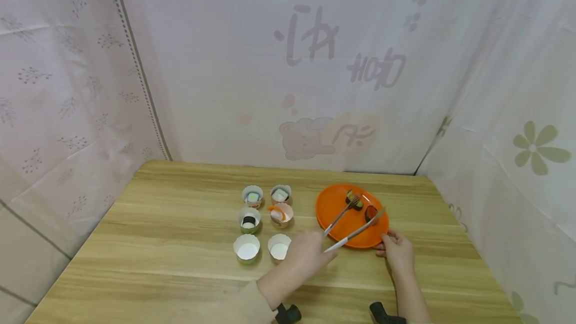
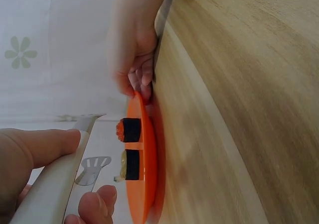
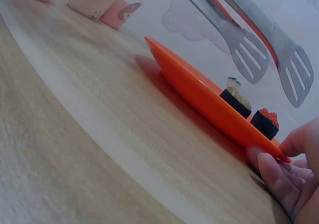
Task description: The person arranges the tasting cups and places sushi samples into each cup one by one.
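In my left hand (image 1: 306,254) is a pair of metal serving tongs (image 1: 347,240) with white handles, gripped with thumb and fingers. Its slotted tips (image 3: 296,77) are spread apart above the orange plate (image 1: 330,209), holding nothing. Two sushi pieces wrapped in dark seaweed sit on the plate's right side: one with red roe (image 1: 371,215), one with a yellowish topping (image 2: 132,165). My right hand (image 1: 398,253) pinches the plate's near right rim, thumb on top and fingers beneath. That side of the plate looks slightly tilted up in the right wrist view.
Several scalloped paper cups stand in two columns left of the plate. The farther ones hold sushi pieces, including one with a black band (image 1: 249,220) and one with an orange strip (image 1: 281,214). A near cup (image 1: 246,249) shows its white bottom. Patterned curtains surround the wooden table (image 1: 180,234).
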`<state>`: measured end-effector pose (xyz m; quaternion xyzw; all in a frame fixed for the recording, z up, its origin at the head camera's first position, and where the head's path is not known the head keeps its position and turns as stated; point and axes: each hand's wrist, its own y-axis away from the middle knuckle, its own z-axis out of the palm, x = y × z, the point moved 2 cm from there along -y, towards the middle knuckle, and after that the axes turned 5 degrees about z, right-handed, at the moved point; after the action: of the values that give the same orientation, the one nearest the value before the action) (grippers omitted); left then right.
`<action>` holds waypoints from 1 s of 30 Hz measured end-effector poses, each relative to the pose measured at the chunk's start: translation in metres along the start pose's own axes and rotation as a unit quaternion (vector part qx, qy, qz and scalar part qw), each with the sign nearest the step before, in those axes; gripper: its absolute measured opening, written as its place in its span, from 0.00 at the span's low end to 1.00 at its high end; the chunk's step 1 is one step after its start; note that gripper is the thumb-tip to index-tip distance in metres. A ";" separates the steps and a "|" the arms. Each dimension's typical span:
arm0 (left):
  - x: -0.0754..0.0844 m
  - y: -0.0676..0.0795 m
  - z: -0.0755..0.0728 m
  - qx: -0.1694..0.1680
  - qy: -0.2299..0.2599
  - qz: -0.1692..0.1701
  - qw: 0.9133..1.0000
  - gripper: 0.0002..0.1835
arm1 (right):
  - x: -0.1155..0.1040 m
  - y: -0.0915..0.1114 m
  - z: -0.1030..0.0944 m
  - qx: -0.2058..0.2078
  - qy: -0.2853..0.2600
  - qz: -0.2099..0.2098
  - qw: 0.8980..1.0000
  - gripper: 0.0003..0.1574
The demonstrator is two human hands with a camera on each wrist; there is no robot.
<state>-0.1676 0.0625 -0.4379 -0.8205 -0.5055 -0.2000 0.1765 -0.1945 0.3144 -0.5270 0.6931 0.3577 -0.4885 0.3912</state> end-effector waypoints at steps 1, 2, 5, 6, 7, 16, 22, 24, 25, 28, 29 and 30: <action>0.000 0.000 0.001 0.000 -0.006 0.004 1.000 0.19 | 0.000 0.000 0.000 0.000 0.001 0.000 1.000 0.29; 0.001 -0.001 0.002 0.000 -0.011 0.006 1.000 0.19 | 0.000 0.000 0.000 0.000 0.001 0.001 1.000 0.29; 0.002 -0.002 0.004 0.004 -0.026 0.013 1.000 0.19 | 0.000 0.000 0.000 0.002 0.003 0.001 1.000 0.29; 0.003 -0.002 0.004 0.004 -0.028 0.013 1.000 0.19 | 0.000 0.000 0.000 0.003 0.003 0.000 1.000 0.29; 0.003 -0.003 0.005 0.003 -0.028 0.012 1.000 0.19 | 0.000 0.000 0.000 0.004 0.004 -0.001 1.000 0.29; 0.006 -0.005 0.011 0.001 -0.042 0.002 0.999 0.19 | 0.000 0.001 0.001 0.005 0.000 -0.004 1.000 0.28; 0.009 -0.006 0.013 0.002 -0.062 -0.008 0.998 0.19 | 0.000 0.000 0.000 0.005 0.001 -0.002 1.000 0.29; 0.009 -0.006 0.015 -0.003 -0.066 -0.011 0.998 0.19 | 0.000 0.000 0.001 0.004 0.001 -0.001 1.000 0.29; 0.010 -0.006 0.016 -0.005 -0.067 -0.013 0.998 0.19 | 0.000 0.000 0.000 0.004 0.001 0.000 1.000 0.29; 0.009 -0.007 0.018 -0.010 -0.071 -0.019 0.997 0.20 | 0.001 0.000 0.000 0.003 0.000 0.001 1.000 0.29; 0.009 -0.007 0.019 -0.011 -0.074 -0.020 0.997 0.20 | 0.001 0.000 0.000 0.001 0.001 -0.001 1.000 0.29; 0.009 -0.007 0.020 -0.012 -0.075 -0.021 0.997 0.20 | 0.001 0.000 0.000 -0.001 0.000 -0.002 1.000 0.29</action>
<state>-0.1673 0.0823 -0.4504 -0.8243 -0.5323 -0.1477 0.1241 -0.1945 0.3145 -0.5281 0.6926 0.3592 -0.4886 0.3907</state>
